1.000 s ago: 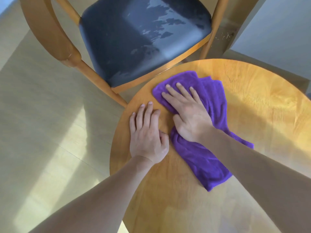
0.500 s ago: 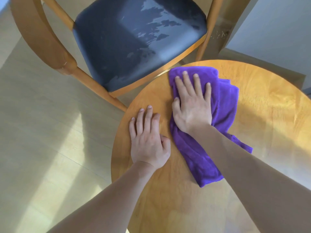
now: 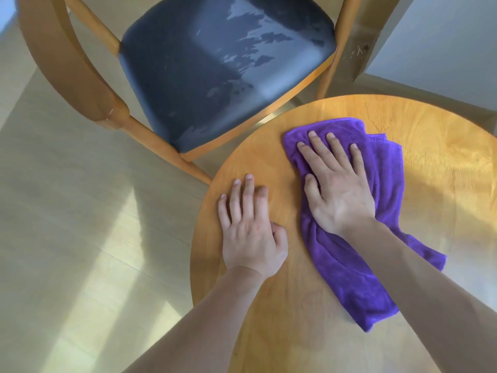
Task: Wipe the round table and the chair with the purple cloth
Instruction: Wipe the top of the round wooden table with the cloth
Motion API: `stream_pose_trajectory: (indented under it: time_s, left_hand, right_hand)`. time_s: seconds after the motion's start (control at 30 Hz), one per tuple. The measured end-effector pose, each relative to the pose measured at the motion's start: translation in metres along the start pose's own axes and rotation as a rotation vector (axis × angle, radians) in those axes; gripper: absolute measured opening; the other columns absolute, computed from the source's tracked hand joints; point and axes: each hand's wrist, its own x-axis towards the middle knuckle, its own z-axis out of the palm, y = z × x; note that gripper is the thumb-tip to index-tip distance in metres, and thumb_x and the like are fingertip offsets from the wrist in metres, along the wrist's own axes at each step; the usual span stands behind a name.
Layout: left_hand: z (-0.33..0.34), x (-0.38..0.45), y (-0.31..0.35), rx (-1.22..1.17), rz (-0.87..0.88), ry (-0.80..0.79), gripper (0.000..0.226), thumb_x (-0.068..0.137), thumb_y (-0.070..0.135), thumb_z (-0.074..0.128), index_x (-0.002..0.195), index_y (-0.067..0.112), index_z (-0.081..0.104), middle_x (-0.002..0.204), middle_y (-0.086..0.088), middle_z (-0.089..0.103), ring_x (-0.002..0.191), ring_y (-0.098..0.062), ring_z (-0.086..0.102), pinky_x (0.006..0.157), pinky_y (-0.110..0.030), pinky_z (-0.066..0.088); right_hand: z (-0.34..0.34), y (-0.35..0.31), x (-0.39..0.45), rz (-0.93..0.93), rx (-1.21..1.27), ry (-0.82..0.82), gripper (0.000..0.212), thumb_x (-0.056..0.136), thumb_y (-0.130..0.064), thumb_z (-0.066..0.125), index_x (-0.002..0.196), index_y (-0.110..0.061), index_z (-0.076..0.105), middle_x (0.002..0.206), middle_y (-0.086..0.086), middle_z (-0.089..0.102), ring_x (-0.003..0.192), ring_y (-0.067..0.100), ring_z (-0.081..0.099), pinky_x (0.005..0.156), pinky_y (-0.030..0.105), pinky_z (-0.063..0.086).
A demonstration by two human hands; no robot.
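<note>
Wooden round table (image 3: 419, 122) on pale plank floor (image 3: 67, 211)

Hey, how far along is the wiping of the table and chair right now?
Nothing looks finished yet. In hand: the right hand presses the purple cloth flat on the round table, near its far edge, while the left hand rests flat on the bare wood. Left: the rest of the tabletop, then the chair, whose dark seat shows pale, patchy marks and has no cloth on it.
</note>
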Motion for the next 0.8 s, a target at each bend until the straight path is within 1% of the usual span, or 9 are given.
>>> stream_pose_trajectory:
  time_s: [0.1,0.2,0.3,0.4,0.47,0.53,0.63,0.7,0.8]
  left_hand:
    - [0.002,0.001,-0.001,0.016,0.004,-0.005,0.067,0.08,0.033,0.034,0.144,0.017,0.046,0.166,-0.011,0.032,0.155,-0.032,0.023,0.125,-0.058,0.019]
    - [0.002,0.0,-0.003,0.009,0.004,0.002,0.066,0.08,0.033,0.035,0.142,0.018,0.049,0.165,-0.01,0.034,0.155,-0.032,0.025,0.125,-0.057,0.02]
    - [0.001,0.0,-0.004,-0.025,-0.006,0.016,0.064,0.079,0.031,0.036,0.14,0.019,0.051,0.164,-0.008,0.035,0.155,-0.029,0.025,0.125,-0.055,0.02]
    - [-0.001,0.0,-0.004,-0.064,-0.009,0.019,0.065,0.077,0.03,0.039,0.14,0.02,0.052,0.164,-0.006,0.036,0.155,-0.028,0.026,0.125,-0.056,0.022]
    - [-0.001,0.002,-0.004,-0.081,-0.01,0.015,0.065,0.077,0.03,0.04,0.14,0.02,0.052,0.164,-0.006,0.036,0.154,-0.028,0.026,0.124,-0.056,0.023]
    - [0.0,0.002,-0.005,-0.083,-0.013,0.005,0.065,0.079,0.031,0.04,0.142,0.021,0.051,0.165,-0.006,0.035,0.155,-0.027,0.025,0.124,-0.056,0.023]
    - [0.001,0.003,-0.006,-0.077,-0.009,-0.003,0.064,0.08,0.033,0.04,0.142,0.021,0.05,0.164,-0.006,0.036,0.155,-0.028,0.026,0.125,-0.056,0.022]
    - [0.002,0.004,-0.006,-0.075,-0.006,0.0,0.064,0.08,0.032,0.04,0.142,0.02,0.05,0.164,-0.007,0.036,0.154,-0.029,0.026,0.125,-0.056,0.022]
    - [0.001,0.003,-0.007,-0.062,-0.002,0.0,0.065,0.078,0.031,0.039,0.141,0.02,0.051,0.164,-0.007,0.036,0.154,-0.03,0.027,0.125,-0.056,0.023]
  right_hand:
    - [0.003,-0.019,0.016,0.08,0.047,0.034,0.065,0.096,-0.037,0.018,0.159,-0.028,0.026,0.169,-0.007,0.014,0.157,0.021,0.004,0.126,0.051,-0.001]
    - [0.006,-0.043,0.03,0.135,0.141,0.069,0.068,0.093,-0.037,0.014,0.158,-0.028,0.03,0.169,-0.008,0.015,0.157,0.019,0.002,0.126,0.05,-0.005]
    - [0.007,-0.052,0.029,0.08,0.227,0.041,0.071,0.089,-0.036,0.015,0.157,-0.029,0.034,0.168,-0.009,0.017,0.157,0.017,0.001,0.125,0.047,-0.008]
    - [-0.001,-0.037,0.024,-0.033,0.284,-0.06,0.071,0.086,-0.029,0.03,0.156,-0.029,0.035,0.168,-0.01,0.017,0.157,0.016,0.001,0.126,0.043,-0.008]
    - [-0.007,-0.018,0.021,-0.105,0.24,-0.105,0.069,0.088,-0.028,0.037,0.157,-0.027,0.033,0.168,-0.008,0.017,0.157,0.018,0.005,0.127,0.041,-0.002]
    - [-0.01,-0.001,0.016,-0.131,0.082,-0.096,0.066,0.094,-0.037,0.033,0.16,-0.026,0.027,0.169,-0.006,0.014,0.156,0.019,0.008,0.127,0.041,0.002]
    - [-0.007,0.006,0.009,-0.054,-0.109,-0.072,0.066,0.098,-0.044,0.025,0.162,-0.028,0.015,0.17,-0.005,0.008,0.157,0.023,0.006,0.126,0.048,0.006]
    - [0.0,-0.004,0.013,0.01,-0.135,-0.046,0.068,0.097,-0.044,0.025,0.162,-0.027,0.014,0.17,-0.003,0.008,0.157,0.026,0.007,0.125,0.052,0.008]
    - [0.006,-0.025,0.024,0.116,-0.119,-0.008,0.07,0.094,-0.043,0.027,0.162,-0.025,0.016,0.17,0.0,0.009,0.156,0.03,0.007,0.125,0.054,0.007]
